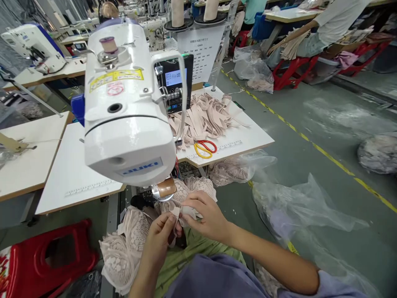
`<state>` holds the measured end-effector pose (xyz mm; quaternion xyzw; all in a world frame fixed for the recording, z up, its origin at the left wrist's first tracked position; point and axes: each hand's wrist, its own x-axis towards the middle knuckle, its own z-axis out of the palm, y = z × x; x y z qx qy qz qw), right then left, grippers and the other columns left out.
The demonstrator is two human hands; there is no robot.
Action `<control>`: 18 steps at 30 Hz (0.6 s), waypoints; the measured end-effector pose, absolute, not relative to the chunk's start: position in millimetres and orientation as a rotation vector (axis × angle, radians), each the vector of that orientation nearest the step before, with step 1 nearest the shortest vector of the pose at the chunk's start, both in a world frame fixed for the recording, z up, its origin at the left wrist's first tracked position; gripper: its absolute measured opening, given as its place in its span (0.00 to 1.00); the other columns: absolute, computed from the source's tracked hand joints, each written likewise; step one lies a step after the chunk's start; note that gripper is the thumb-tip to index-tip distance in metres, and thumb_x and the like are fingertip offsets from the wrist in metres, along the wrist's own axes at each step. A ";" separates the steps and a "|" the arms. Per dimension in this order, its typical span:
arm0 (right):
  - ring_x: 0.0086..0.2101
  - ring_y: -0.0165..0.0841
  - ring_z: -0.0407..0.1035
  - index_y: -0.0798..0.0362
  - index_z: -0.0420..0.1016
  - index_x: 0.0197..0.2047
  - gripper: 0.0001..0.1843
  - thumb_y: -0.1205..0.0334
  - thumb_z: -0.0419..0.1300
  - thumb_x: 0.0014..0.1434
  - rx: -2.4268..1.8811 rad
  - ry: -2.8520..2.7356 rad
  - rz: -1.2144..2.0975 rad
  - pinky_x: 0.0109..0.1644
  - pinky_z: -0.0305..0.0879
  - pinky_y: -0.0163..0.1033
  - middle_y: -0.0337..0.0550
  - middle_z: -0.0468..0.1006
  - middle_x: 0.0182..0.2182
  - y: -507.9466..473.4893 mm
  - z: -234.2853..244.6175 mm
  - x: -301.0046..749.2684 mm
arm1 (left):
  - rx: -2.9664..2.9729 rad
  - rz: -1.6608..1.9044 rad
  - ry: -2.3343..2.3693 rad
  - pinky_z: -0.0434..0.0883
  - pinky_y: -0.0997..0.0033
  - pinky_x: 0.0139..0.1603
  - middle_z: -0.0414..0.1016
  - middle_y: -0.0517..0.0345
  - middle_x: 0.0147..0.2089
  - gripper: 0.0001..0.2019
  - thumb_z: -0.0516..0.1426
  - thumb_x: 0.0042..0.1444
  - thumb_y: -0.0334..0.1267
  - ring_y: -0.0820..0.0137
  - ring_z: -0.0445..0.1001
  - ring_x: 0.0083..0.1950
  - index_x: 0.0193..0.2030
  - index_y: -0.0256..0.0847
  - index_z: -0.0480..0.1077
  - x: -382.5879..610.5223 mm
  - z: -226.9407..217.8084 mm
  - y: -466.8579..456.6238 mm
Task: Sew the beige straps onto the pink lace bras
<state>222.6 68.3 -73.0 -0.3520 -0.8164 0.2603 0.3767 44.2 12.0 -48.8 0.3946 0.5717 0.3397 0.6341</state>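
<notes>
Low in front of the sewing machine (133, 145), both my hands hold a beige bra (176, 212) by the end of its band, where a small pale tab shows. My left hand (159, 234) pinches the tab between thumb and fingers from the left. From the right, my right hand (206, 215) grips the thin band fabric, thumb against fingers. The metal arm end (164, 189) of the machine is just above my fingers. Lace bra cups (200, 185) lie behind my hands, and more lace bras (124, 248) hang in a heap beside my left forearm.
Yellow-and-red scissors (205, 148) lie on the machine table (257, 138) before a pile of beige fabric strips (207, 116). A red stool (52, 260) stands at lower left. Plastic bags (297, 203) cover floor at right. A co-worker (328, 29) sits at upper right.
</notes>
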 end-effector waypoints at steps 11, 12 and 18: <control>0.37 0.35 0.73 0.49 0.76 0.41 0.06 0.62 0.57 0.67 -1.004 -2.065 0.839 0.40 0.69 0.40 0.43 0.79 0.37 57.9 -69.2 211.1 | 1.151 0.807 1.490 0.62 0.75 0.29 0.68 0.60 0.28 0.19 0.48 0.66 0.51 0.71 0.65 0.29 0.32 0.40 0.68 47.1 -46.0 9.1; 0.39 0.35 0.73 0.50 0.76 0.44 0.07 0.62 0.57 0.66 -1.018 -2.053 0.863 0.41 0.69 0.40 0.43 0.79 0.39 58.7 -68.1 211.1 | 1.166 0.800 1.499 0.62 0.75 0.29 0.68 0.60 0.28 0.19 0.48 0.66 0.51 0.71 0.65 0.29 0.32 0.41 0.68 47.0 -45.8 9.0; 0.47 0.38 0.70 0.50 0.74 0.51 0.12 0.63 0.59 0.65 -0.932 -2.198 0.920 0.49 0.69 0.43 0.48 0.73 0.48 67.9 -60.9 215.0 | 1.246 0.757 1.523 0.59 0.74 0.30 0.66 0.61 0.26 0.20 0.48 0.67 0.51 0.71 0.64 0.28 0.29 0.41 0.65 44.5 -46.4 7.9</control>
